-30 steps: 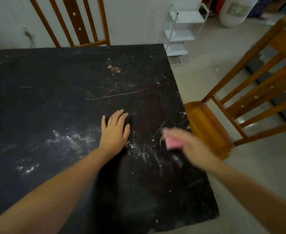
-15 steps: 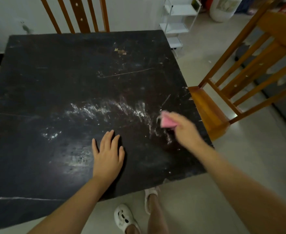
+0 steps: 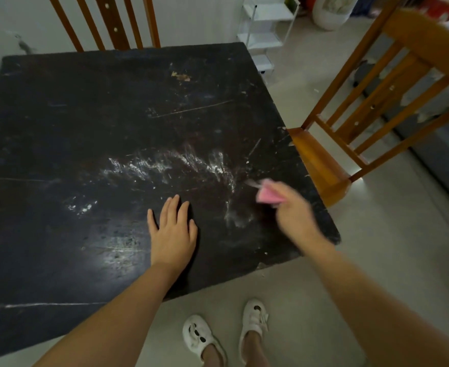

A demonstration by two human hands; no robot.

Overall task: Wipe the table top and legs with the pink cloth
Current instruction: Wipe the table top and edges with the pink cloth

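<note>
A square black table top (image 3: 91,123) fills most of the view, scratched and streaked with white smears (image 3: 181,162) across its middle. My left hand (image 3: 174,234) lies flat on the top near the front edge, fingers spread. My right hand (image 3: 293,210) is over the table's right front part, blurred by motion, closed on a folded pink cloth (image 3: 267,194) that pokes out from the fingers close to the surface. The table legs are hidden under the top.
A wooden chair (image 3: 321,160) stands tight against the table's right edge, another chair back (image 3: 112,22) behind the far edge. A white wire shelf (image 3: 263,35) and a white tub (image 3: 329,14) stand at the back right. My feet in white shoes (image 3: 202,337) are by the front edge.
The view has pulled back, so my feet and the front edge now show. My right hand with the pink cloth has kept sweeping over the right side. My left hand stays flat.
</note>
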